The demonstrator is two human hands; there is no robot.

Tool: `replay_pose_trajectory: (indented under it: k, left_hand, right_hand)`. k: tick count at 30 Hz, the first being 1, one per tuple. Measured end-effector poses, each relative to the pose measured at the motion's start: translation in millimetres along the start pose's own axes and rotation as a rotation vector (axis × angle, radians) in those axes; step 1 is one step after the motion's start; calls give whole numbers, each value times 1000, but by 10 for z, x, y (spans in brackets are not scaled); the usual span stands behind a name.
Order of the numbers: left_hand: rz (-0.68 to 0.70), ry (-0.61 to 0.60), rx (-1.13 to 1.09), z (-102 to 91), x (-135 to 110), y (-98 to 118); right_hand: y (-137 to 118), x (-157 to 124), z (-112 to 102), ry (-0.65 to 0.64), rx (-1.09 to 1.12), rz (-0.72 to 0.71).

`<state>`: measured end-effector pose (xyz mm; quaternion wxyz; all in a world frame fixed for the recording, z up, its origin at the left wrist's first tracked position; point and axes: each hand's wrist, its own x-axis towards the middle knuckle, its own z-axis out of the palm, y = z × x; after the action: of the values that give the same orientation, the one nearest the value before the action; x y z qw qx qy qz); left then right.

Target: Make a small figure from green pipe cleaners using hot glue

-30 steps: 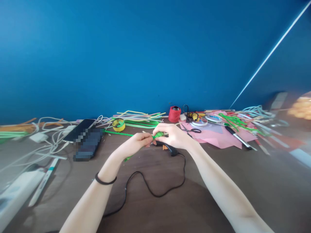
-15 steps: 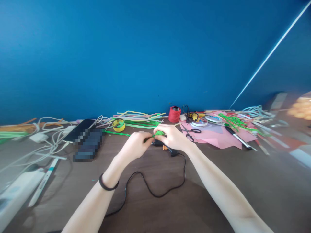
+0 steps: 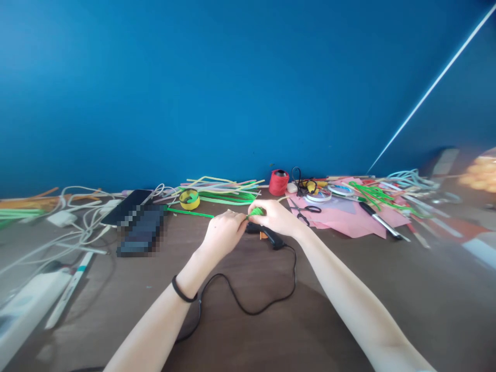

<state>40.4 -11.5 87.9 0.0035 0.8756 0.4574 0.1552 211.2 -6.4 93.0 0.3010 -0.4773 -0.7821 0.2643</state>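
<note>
My right hand [image 3: 279,217] pinches a small coiled bundle of green pipe cleaner [image 3: 256,211] between thumb and fingers. Close against it, my left hand [image 3: 225,232] is closed, its fingertips at the bundle's left side. A straight green pipe cleaner length [image 3: 191,212] stretches out leftward from behind my left hand; the fingers hide where it joins the bundle. Just below my right hand lies a black glue gun [image 3: 276,239] with an orange trigger, its nozzle end partly hidden by the hands.
The glue gun's black cord [image 3: 248,313] winds across the table between my forearms. Left are phones [image 3: 141,232] and white cables [image 3: 77,238]; yellow tape [image 3: 189,200] is behind. Red thread [image 3: 279,183], scissors [image 3: 306,210], pink paper [image 3: 349,222] and a marker [image 3: 380,220] lie right.
My left hand and wrist have shifted right, toward my right hand, and the hand has turned with its back more upward. The straight green length has slid slightly right. My right hand is nearly still.
</note>
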Motion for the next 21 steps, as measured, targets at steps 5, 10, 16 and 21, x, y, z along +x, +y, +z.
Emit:
replay_pose_trajectory:
  k: [5,10,16,21]
  left_hand:
    - [-152,-108,-341,-40,29,-441]
    - [-330,20,-61,162,-41,-1002]
    - [-362,39,14,321,-130,-1160]
    - [-357,26,-43,317,-96,-1171]
  right_hand:
    - [35,-14,-93,-105,-10,-26]
    - [47,-12,-143,-293,12,-123]
    - [113,-13,-60,-419,190,-21]
    - [133,-1,-10,-378,217,-21]
